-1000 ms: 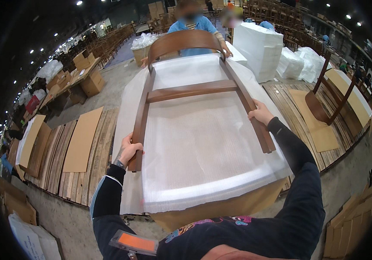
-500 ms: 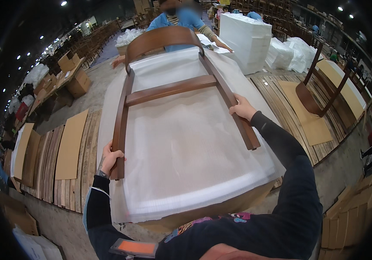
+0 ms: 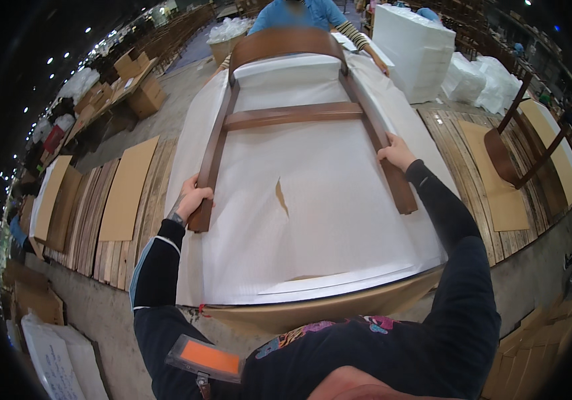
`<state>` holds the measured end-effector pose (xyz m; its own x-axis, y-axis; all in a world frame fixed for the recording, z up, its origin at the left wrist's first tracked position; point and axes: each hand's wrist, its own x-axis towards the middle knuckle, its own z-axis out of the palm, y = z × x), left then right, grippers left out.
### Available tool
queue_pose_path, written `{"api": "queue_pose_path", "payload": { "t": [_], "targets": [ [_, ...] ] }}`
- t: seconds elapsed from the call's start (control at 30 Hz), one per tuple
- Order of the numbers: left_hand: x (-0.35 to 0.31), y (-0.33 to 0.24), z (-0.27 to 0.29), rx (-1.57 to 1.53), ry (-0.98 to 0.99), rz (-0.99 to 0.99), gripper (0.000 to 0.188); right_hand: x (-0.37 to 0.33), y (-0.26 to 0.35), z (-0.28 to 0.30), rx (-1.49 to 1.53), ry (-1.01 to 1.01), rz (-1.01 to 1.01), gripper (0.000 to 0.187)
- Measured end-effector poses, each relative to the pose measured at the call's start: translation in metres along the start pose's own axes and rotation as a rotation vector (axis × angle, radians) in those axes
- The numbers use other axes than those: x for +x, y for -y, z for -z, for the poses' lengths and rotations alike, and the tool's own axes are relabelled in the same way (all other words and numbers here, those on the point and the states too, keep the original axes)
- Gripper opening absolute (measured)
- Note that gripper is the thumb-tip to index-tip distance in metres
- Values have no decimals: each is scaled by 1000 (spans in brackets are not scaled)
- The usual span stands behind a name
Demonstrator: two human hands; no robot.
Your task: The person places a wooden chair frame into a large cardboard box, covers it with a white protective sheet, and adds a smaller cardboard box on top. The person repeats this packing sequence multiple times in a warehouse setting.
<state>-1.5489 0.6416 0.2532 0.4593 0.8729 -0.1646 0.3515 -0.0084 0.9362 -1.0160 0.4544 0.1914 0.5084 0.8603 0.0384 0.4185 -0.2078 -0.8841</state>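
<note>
A brown wooden chair-back frame point(image 3: 292, 115) lies over a table covered with white foam sheeting point(image 3: 312, 247). Its curved top rail points away from me, and its two legs run toward me, joined by a crossbar. My left hand point(image 3: 194, 199) is closed around the left leg near its end. Farther up the right leg, my right hand point(image 3: 398, 153) grips its outer side, thumb on top. A small tear point(image 3: 280, 193) in the sheeting shows between the legs.
Beyond the top rail stands a person in blue point(image 3: 326, 15), one arm at the table's far right. Wooden slat platforms flank the table; the right one holds another brown chair frame point(image 3: 502, 157), the left one a cardboard sheet point(image 3: 129, 190). White wrapped stacks point(image 3: 411, 53) rise behind.
The frame has turned slightly and sits straighter on the table, its left leg end farther from me. The tear in the sheeting now shows. Both hands keep their hold; my view has shifted.
</note>
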Motion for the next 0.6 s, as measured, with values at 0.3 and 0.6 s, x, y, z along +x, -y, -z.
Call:
{"api": "queue_pose_path", "payload": {
  "t": [0.3,0.6],
  "targets": [
    [12,-3,3,179,2,26,48,18,-25,-3,-8,40,-29,96],
    [27,-46,-15,1212,2,169,56,13,-14,0,-29,0,-30,93]
  ]
}}
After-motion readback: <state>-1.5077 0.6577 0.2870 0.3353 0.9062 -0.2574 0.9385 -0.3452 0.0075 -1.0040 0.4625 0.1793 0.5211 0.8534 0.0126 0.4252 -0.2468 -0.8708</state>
